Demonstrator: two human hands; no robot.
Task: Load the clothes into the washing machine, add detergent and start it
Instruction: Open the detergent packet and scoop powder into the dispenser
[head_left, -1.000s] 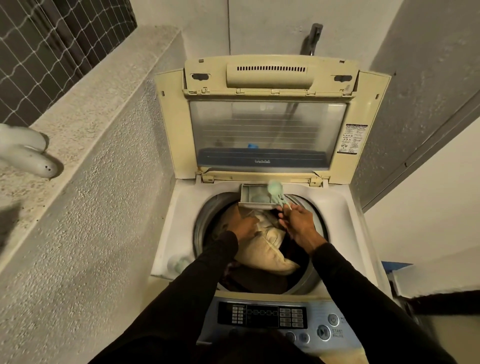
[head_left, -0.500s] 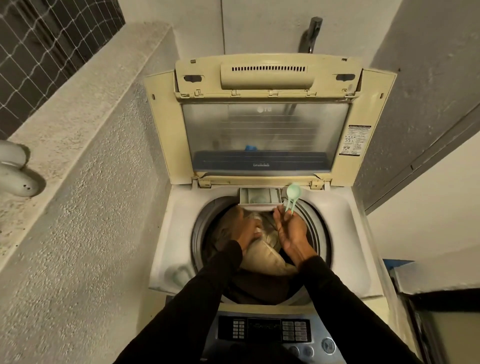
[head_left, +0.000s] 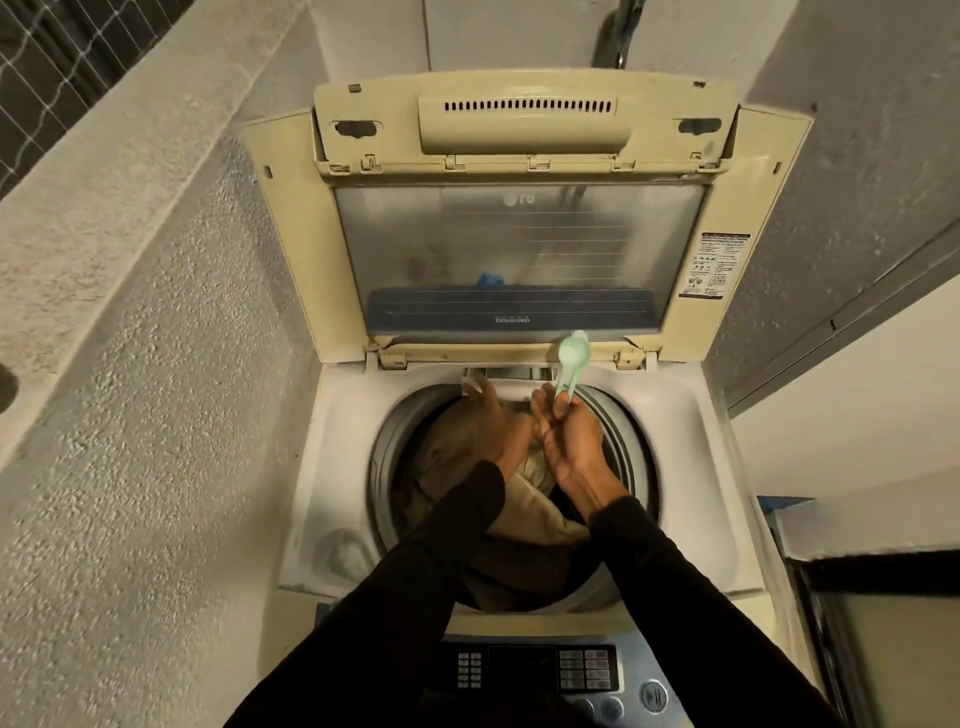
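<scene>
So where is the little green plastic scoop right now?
In the head view, the pale green plastic scoop is pinched in the right hand, raised at the back rim of the white washing machine, just right of the detergent drawer.

On your left you see a rough plastered wall (head_left: 156, 415) with a flat concrete ledge (head_left: 130, 130) on top, and behind it a wire mesh (head_left: 62, 57) against the dark. Straight ahead is a pale smooth wall (head_left: 519, 31) with a metal pipe (head_left: 621, 31). On your right stands a grey textured wall (head_left: 857, 130), and the light is warm and dim
</scene>
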